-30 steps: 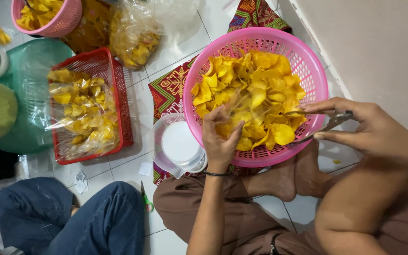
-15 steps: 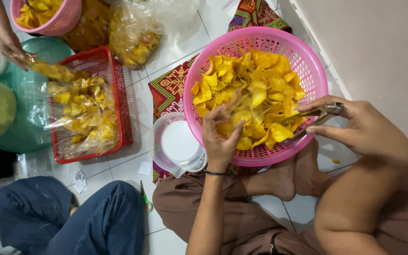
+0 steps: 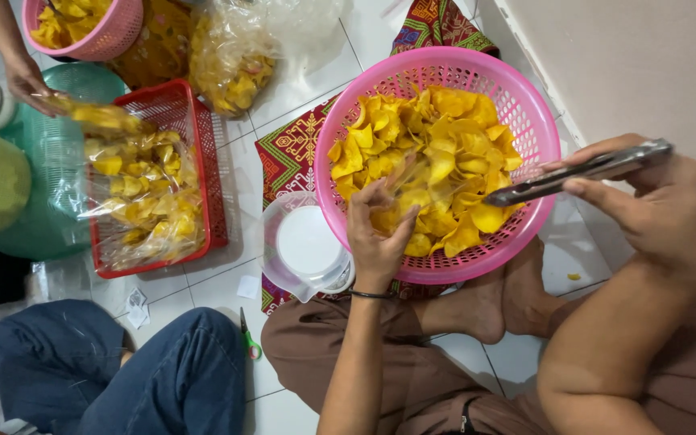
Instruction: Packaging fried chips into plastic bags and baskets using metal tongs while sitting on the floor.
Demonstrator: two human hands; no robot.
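A round pink basket (image 3: 517,105) full of yellow chips (image 3: 428,153) sits on the floor between my knees. My left hand (image 3: 376,238) rests at the basket's near rim, pinching the mouth of a clear plastic bag (image 3: 412,173) that lies over the chips. My right hand (image 3: 654,201) holds metal tongs (image 3: 577,173) squeezed together, lifted above the basket's right rim, tips pointing left with nothing visible between them.
A clear measuring jug (image 3: 304,246) stands left of the basket on a patterned mat (image 3: 287,153). A red crate (image 3: 203,169) holds bagged chips. Another person's hand (image 3: 26,80) lays a filled bag there. Scissors (image 3: 249,338) lie beside a blue-jeaned knee (image 3: 163,370).
My right hand lifted the tongs out of the chips and up over the right rim. The other person's hand came in and brought a filled bag to the red crate.
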